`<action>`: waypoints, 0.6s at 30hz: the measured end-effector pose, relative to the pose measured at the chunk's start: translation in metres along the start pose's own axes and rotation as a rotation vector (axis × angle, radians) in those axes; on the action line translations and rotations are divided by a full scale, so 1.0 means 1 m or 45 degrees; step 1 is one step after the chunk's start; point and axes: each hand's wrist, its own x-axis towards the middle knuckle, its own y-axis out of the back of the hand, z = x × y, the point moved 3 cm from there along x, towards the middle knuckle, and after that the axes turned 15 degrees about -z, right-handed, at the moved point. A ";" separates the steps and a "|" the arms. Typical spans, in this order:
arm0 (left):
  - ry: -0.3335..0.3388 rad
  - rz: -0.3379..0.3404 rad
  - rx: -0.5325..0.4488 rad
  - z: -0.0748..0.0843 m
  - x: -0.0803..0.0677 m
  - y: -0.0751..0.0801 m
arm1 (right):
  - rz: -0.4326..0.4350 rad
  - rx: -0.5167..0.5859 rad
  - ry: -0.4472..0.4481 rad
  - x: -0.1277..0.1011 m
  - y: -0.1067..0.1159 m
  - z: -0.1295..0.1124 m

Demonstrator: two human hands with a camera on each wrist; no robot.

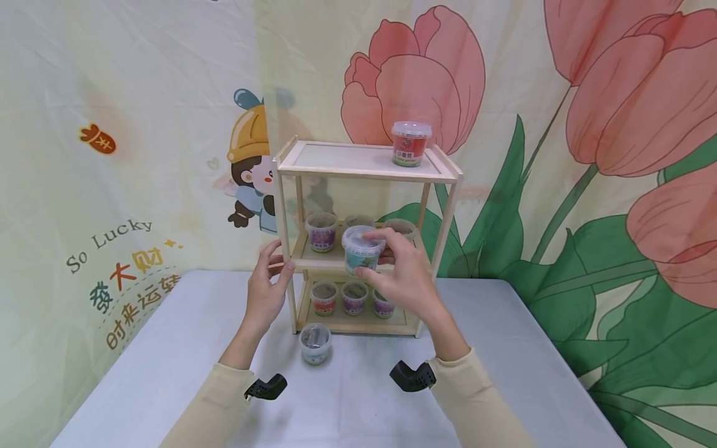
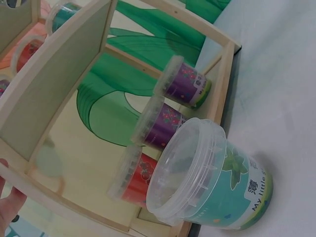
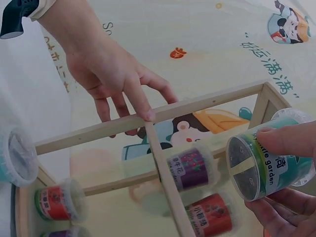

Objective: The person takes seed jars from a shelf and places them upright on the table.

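My right hand (image 1: 400, 270) pinches a teal plastic cup (image 1: 363, 247) with a clear lid, thumb low and fingers at the lid side. The cup is in front of the middle shelf of a small wooden rack (image 1: 370, 177). In the right wrist view, this cup (image 3: 271, 158) lies sideways between thumb and fingers, its base showing. My left hand (image 1: 266, 289) grips the rack's left post at middle-shelf height, thumb in front and fingers round the outside. On the middle shelf are a purple cup (image 1: 322, 233), a red cup (image 3: 210, 215) and another cup (image 1: 400, 227), partly hidden by my right hand.
Another teal cup (image 1: 315, 343) stands on the white table (image 1: 185, 373) before the rack's left front. The bottom shelf holds a red cup (image 1: 323, 298) and two purple cups (image 1: 355, 298). A red lidded cup (image 1: 411, 144) sits top right. Patterned cloth (image 1: 168, 124) hangs behind.
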 end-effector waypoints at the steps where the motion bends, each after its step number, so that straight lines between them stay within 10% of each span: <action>1: 0.002 -0.004 -0.002 0.000 0.000 0.000 | 0.000 0.012 -0.005 -0.001 -0.002 0.001; 18: 0.028 -0.023 -0.030 0.001 -0.001 0.000 | 0.046 0.066 -0.076 -0.027 -0.039 0.030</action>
